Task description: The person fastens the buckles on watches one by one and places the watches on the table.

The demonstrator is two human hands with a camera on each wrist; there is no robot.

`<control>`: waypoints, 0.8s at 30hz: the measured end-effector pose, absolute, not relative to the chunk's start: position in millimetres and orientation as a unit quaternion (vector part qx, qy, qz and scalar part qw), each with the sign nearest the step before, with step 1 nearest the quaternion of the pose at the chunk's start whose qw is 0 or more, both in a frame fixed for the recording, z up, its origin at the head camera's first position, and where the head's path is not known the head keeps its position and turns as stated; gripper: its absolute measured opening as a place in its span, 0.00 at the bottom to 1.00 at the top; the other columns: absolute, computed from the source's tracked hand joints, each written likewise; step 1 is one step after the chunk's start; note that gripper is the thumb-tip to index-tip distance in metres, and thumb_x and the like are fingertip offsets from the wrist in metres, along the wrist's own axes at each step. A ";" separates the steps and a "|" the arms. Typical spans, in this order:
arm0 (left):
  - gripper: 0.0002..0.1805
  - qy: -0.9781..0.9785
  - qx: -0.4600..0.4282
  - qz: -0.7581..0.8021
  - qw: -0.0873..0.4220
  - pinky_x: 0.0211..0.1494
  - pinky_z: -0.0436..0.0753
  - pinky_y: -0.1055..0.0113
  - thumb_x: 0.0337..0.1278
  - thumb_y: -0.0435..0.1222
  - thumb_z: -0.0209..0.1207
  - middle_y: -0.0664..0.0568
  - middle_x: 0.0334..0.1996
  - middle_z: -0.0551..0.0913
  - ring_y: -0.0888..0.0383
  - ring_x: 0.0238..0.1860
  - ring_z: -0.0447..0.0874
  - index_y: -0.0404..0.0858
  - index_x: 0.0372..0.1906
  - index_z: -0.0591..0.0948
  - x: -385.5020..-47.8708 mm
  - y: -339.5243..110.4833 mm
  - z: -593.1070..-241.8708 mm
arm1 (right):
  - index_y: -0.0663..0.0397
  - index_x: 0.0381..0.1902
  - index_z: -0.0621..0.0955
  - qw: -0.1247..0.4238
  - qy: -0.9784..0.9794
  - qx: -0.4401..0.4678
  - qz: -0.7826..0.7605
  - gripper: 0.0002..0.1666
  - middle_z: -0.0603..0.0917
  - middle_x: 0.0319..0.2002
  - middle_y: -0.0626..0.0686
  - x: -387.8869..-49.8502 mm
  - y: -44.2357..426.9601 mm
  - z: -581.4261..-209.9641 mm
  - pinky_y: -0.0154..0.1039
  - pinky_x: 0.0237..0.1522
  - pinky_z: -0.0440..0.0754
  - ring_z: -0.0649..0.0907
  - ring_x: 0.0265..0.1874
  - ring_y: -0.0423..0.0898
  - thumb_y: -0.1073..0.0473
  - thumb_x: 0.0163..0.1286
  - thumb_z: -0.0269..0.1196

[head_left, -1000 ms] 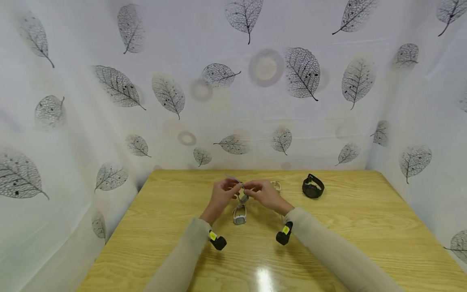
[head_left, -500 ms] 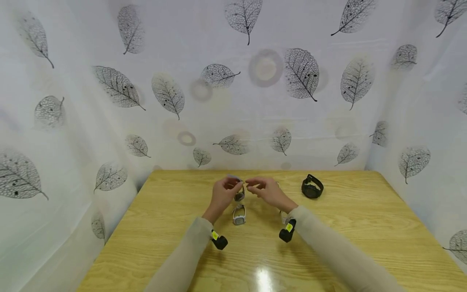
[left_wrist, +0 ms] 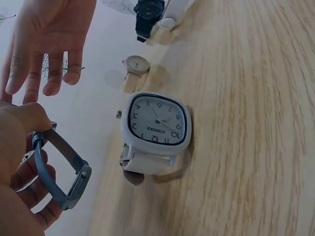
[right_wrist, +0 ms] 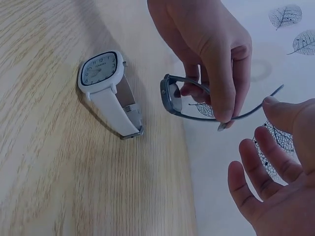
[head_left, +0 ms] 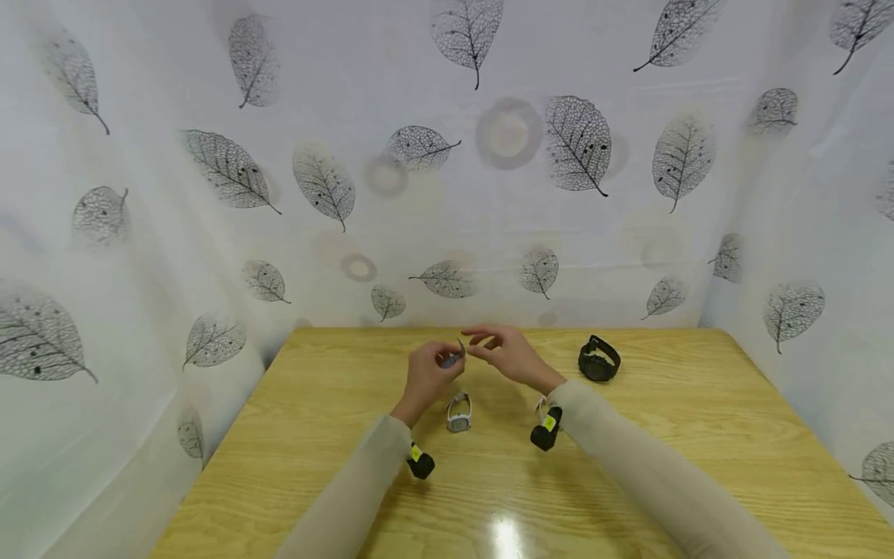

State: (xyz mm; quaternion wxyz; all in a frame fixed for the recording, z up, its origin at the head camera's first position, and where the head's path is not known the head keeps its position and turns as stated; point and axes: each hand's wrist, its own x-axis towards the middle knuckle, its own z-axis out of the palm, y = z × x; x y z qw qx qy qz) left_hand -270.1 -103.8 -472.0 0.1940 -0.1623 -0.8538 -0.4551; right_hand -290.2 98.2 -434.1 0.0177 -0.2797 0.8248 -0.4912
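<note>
In the head view, the left hand [head_left: 427, 379], just below frame centre, pinches a grey watch [right_wrist: 166, 96] by its strap [right_wrist: 252, 111], the right hand [head_left: 513, 357] beside it has fingers spread, strap contact undetermined, and a white watch [head_left: 459, 424] stands lower on the table [head_left: 335, 458].

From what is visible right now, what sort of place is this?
Perhaps a small curtained recording space, though I cannot be sure: a leaf-patterned curtain hangs behind a wooden table, and wrist cameras show at both sleeves.
</note>
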 end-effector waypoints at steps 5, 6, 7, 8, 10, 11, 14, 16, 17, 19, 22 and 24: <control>0.06 -0.860 -0.178 -0.431 0.206 0.32 0.81 0.69 0.56 0.32 0.70 0.49 0.31 0.86 0.55 0.30 0.83 0.37 0.39 0.90 -268.4 -104.9 -473.6 | 0.47 0.63 0.83 0.018 0.831 -0.281 -0.480 0.20 0.86 0.52 0.53 -288.9 91.9 -433.5 0.53 0.41 0.87 0.86 0.41 0.47 0.54 0.76 0.64; 0.06 -0.860 -0.182 -0.428 0.208 0.32 0.81 0.69 0.56 0.32 0.70 0.49 0.31 0.85 0.55 0.30 0.83 0.37 0.39 0.90 -267.7 -105.1 -473.4 | 0.46 0.62 0.84 0.021 0.831 -0.279 -0.481 0.19 0.86 0.52 0.53 -288.4 90.8 -433.6 0.53 0.41 0.87 0.86 0.41 0.47 0.54 0.76 0.64; 0.06 -0.861 -0.185 -0.425 0.210 0.32 0.81 0.69 0.57 0.32 0.70 0.49 0.31 0.85 0.55 0.30 0.82 0.37 0.39 0.90 -267.1 -105.4 -473.2 | 0.46 0.61 0.84 0.022 0.832 -0.278 -0.479 0.18 0.86 0.52 0.52 -288.2 89.8 -434.0 0.53 0.41 0.87 0.86 0.42 0.47 0.54 0.77 0.64; 0.06 -0.861 -0.189 -0.422 0.213 0.32 0.81 0.69 0.57 0.32 0.70 0.49 0.31 0.85 0.55 0.30 0.82 0.37 0.39 0.90 -266.5 -105.7 -473.0 | 0.46 0.60 0.85 0.023 0.833 -0.277 -0.479 0.17 0.86 0.52 0.52 -287.9 88.9 -434.3 0.53 0.42 0.87 0.86 0.42 0.48 0.54 0.77 0.64; 0.05 -0.862 -0.195 -0.415 0.217 0.32 0.81 0.69 0.57 0.32 0.70 0.49 0.31 0.85 0.55 0.30 0.82 0.37 0.39 0.90 -265.6 -106.2 -472.9 | 0.48 0.58 0.85 0.023 0.834 -0.273 -0.479 0.16 0.86 0.52 0.52 -288.0 87.5 -435.6 0.54 0.42 0.87 0.86 0.43 0.48 0.54 0.77 0.64; 0.05 -0.862 -0.198 -0.413 0.219 0.32 0.82 0.68 0.57 0.32 0.70 0.49 0.31 0.85 0.55 0.30 0.82 0.37 0.39 0.90 -265.4 -106.3 -473.0 | 0.49 0.58 0.85 0.022 0.834 -0.273 -0.479 0.16 0.86 0.52 0.53 -287.9 87.3 -436.2 0.55 0.43 0.87 0.86 0.43 0.49 0.55 0.77 0.63; 0.07 -0.863 -0.197 -0.412 0.217 0.32 0.81 0.68 0.58 0.32 0.71 0.49 0.30 0.84 0.56 0.30 0.81 0.36 0.41 0.89 -265.4 -106.9 -474.6 | 0.51 0.58 0.85 0.016 0.833 -0.271 -0.483 0.15 0.87 0.51 0.53 -288.4 87.2 -438.2 0.56 0.43 0.87 0.86 0.41 0.48 0.56 0.77 0.63; 0.09 -0.860 -0.193 -0.422 0.212 0.32 0.81 0.68 0.59 0.32 0.71 0.49 0.29 0.83 0.57 0.29 0.81 0.35 0.43 0.87 -266.0 -107.2 -476.6 | 0.52 0.59 0.84 0.009 0.831 -0.271 -0.486 0.16 0.87 0.50 0.53 -289.0 88.1 -439.6 0.57 0.43 0.87 0.86 0.39 0.47 0.57 0.78 0.63; 0.09 -0.858 -0.190 -0.429 0.208 0.32 0.81 0.68 0.59 0.32 0.71 0.50 0.29 0.83 0.57 0.29 0.81 0.35 0.43 0.86 -266.5 -107.4 -477.8 | 0.52 0.59 0.84 0.006 0.830 -0.271 -0.488 0.16 0.87 0.49 0.53 -289.2 88.9 -440.2 0.57 0.43 0.87 0.86 0.38 0.47 0.56 0.78 0.62; 0.09 -0.855 -0.187 -0.441 0.200 0.33 0.81 0.69 0.60 0.32 0.71 0.50 0.30 0.83 0.58 0.30 0.81 0.36 0.42 0.84 -266.7 -107.4 -479.2 | 0.51 0.59 0.84 0.002 0.827 -0.271 -0.493 0.16 0.87 0.49 0.53 -289.8 90.5 -441.7 0.58 0.43 0.86 0.86 0.37 0.45 0.55 0.78 0.62; 0.08 -0.849 -0.193 -0.452 0.194 0.34 0.82 0.68 0.60 0.31 0.71 0.50 0.31 0.85 0.58 0.30 0.81 0.37 0.39 0.82 -266.0 -107.0 -479.4 | 0.50 0.60 0.83 -0.001 0.822 -0.273 -0.501 0.16 0.87 0.49 0.53 -288.3 92.5 -441.4 0.54 0.42 0.87 0.86 0.37 0.45 0.54 0.79 0.62; 0.07 -0.847 -0.201 -0.451 0.196 0.34 0.83 0.68 0.60 0.31 0.71 0.49 0.32 0.86 0.57 0.30 0.82 0.38 0.37 0.83 -264.9 -106.6 -479.3 | 0.50 0.60 0.83 -0.003 0.819 -0.274 -0.504 0.16 0.87 0.49 0.53 -287.2 93.2 -441.0 0.50 0.41 0.87 0.86 0.37 0.45 0.54 0.79 0.61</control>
